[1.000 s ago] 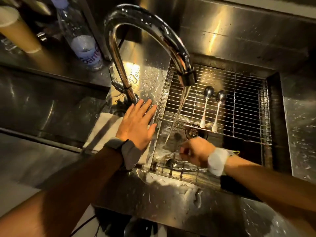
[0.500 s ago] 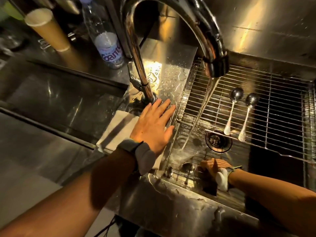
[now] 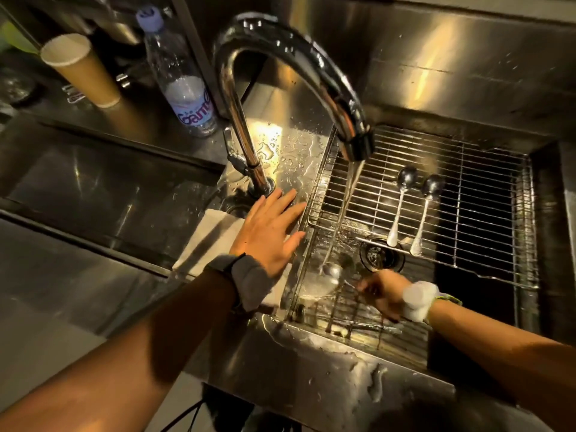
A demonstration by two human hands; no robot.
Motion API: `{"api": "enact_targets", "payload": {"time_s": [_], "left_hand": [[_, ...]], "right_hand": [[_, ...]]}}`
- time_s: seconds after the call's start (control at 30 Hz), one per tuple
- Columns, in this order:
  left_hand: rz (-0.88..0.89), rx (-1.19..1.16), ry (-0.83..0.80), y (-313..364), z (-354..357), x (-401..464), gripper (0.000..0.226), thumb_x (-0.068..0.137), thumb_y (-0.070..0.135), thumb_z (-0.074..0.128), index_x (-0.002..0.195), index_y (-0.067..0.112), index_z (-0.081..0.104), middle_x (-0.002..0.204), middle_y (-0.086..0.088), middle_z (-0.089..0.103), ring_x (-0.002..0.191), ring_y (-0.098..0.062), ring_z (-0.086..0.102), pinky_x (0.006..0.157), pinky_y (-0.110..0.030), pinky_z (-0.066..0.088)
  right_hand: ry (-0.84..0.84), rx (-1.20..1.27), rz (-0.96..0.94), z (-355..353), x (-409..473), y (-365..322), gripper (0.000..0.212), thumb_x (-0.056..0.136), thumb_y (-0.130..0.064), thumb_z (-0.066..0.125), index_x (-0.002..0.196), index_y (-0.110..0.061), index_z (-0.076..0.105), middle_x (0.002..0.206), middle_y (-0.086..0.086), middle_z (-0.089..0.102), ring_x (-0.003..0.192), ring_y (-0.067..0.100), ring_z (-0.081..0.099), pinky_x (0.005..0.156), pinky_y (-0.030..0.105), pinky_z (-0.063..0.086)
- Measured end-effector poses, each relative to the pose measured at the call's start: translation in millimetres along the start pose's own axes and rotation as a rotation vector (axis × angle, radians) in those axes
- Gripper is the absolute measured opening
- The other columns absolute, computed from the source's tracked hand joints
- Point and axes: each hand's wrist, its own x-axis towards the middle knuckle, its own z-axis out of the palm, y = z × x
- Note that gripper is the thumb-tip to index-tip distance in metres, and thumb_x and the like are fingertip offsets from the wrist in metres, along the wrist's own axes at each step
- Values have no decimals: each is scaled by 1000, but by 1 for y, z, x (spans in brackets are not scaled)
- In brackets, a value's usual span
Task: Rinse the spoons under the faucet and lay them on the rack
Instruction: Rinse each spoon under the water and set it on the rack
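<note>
**Rinse step: third spoon under stream**

Left hand (image 3: 268, 232) lies open, flat on the desk beside the faucet (image 3: 290, 76). Right hand (image 3: 381, 294) pinches a spoon (image 3: 332, 271) under the water. Two spoons (image 3: 400, 207) lie on the rack (image 3: 486, 213). Advice: turn the bowl so both faces are rinsed.

Glossy metal faucet (image 3: 280, 51) — wet, shiny steel sink (image 3: 311, 378).
</note>
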Motion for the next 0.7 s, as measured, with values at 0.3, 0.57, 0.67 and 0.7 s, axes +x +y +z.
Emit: {"api": "enact_targets", "payload": {"time_s": [0.3,0.57,0.67,0.7], "left_hand": [[-454,-903,-50,53,-21,16,38,85,22,65,120,9,55,102,-7,64,85,-17,65,76,-33,58],[-465,-1038,-147,53,-28,36,18,85,13,66,77,1,55,57,-16,55,40,-23,60,39,-27,54],[-338,-949,-203,55,-30,36,24,91,20,58,68,11,61,61,-19,62,41,-21,61,39,-25,54],[-288,-899,-204,57,-31,36,23,91,19,58,68,13,62,61,-19,63,41,-20,61,39,-25,54]], "right_hand": [[147,459,-120,-13,-86,-116,19,85,-12,68,66,-9,68,52,2,64,28,5,40,29,11,31],[186,518,-149,2,-97,-112,21,83,-7,69,63,-9,66,49,-1,63,33,5,46,32,14,34],[273,387,-202,7,-89,-90,27,81,-11,73,56,-18,66,49,-3,65,43,10,52,44,21,42],[322,297,-200,8,-86,-83,26,80,-16,74,56,-21,67,51,-2,66,47,11,55,50,25,46]]}}
